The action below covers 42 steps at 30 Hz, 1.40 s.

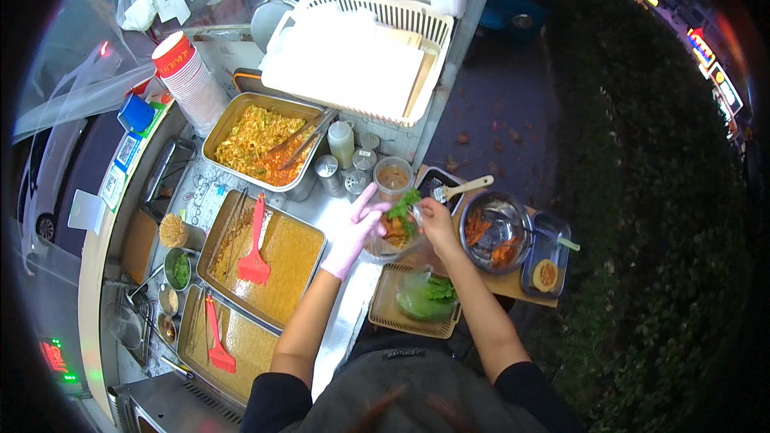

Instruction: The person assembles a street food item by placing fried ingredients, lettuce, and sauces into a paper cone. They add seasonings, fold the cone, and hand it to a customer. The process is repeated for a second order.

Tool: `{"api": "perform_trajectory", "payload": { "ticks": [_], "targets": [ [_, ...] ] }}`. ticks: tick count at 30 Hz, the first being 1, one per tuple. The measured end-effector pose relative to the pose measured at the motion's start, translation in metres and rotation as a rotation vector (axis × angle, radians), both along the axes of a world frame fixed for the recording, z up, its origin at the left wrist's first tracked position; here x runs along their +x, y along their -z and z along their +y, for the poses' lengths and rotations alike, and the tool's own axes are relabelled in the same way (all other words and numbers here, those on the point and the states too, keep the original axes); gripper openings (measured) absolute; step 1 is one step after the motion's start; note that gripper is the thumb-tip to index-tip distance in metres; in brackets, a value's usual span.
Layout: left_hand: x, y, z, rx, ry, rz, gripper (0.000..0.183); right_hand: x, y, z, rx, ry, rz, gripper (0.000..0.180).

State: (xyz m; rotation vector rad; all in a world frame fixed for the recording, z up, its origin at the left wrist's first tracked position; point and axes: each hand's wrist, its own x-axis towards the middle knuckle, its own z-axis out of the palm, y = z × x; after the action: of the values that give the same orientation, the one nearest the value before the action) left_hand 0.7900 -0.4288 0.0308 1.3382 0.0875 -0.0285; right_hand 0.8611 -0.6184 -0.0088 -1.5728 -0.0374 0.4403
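Note:
My left hand [352, 234], in a thin pink glove, has its fingers spread beside a green lettuce leaf [404, 207]. Orange-brown food [396, 232] lies under the leaf, on what looks like a round dish [376, 251] partly hidden by the glove. From the right, my bare right hand [437, 224] pinches a small whitish, shiny thing [415, 215] at the leaf's edge; I cannot tell what it is. A clear tub of brown sauce [393, 177] stands just beyond the leaf. Nearer me, a tan plastic basket [385, 313] holds bagged lettuce [428, 297].
At right are a steel bowl of orange food [494, 231], a wooden-handled brush [463, 188] and a tray with a halved fruit-like piece [545, 276]. Left stand two griddle-like trays [295, 264] with red brushes [255, 252], shakers [328, 171], a food pan [264, 141] and stacked cups [186, 78].

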Motion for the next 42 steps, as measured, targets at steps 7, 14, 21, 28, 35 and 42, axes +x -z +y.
{"api": "perform_trajectory", "payload": {
  "ticks": [7, 14, 21, 28, 35, 42],
  "targets": [
    [-0.036, 0.012, 0.012, -0.011, -0.101, 0.035, 0.054, -0.016, 0.021, 0.011, 0.388, 0.372, 0.256, 0.03],
    [0.01, 0.011, 0.003, 0.04, -0.038, -0.036, 0.06, 0.008, 0.013, 0.006, -0.142, -0.361, -0.314, 0.029],
    [0.023, -0.003, -0.019, 0.533, 0.214, 0.045, 0.059, 0.012, 0.008, -0.005, -0.459, -0.017, -0.491, 0.015],
    [0.02, 0.007, -0.03, 1.021, 0.129, -0.223, 0.063, 0.007, 0.009, -0.022, 0.258, -0.014, 0.1, 0.019],
    [0.027, 0.01, -0.039, 0.784, 0.033, -0.548, 0.084, 0.026, -0.012, -0.018, -0.122, -0.437, -0.068, 0.028],
    [0.028, 0.011, -0.042, 0.364, 0.17, 0.086, 0.086, 0.027, -0.01, -0.017, -0.003, -0.466, 0.107, 0.017]
  ]
}}
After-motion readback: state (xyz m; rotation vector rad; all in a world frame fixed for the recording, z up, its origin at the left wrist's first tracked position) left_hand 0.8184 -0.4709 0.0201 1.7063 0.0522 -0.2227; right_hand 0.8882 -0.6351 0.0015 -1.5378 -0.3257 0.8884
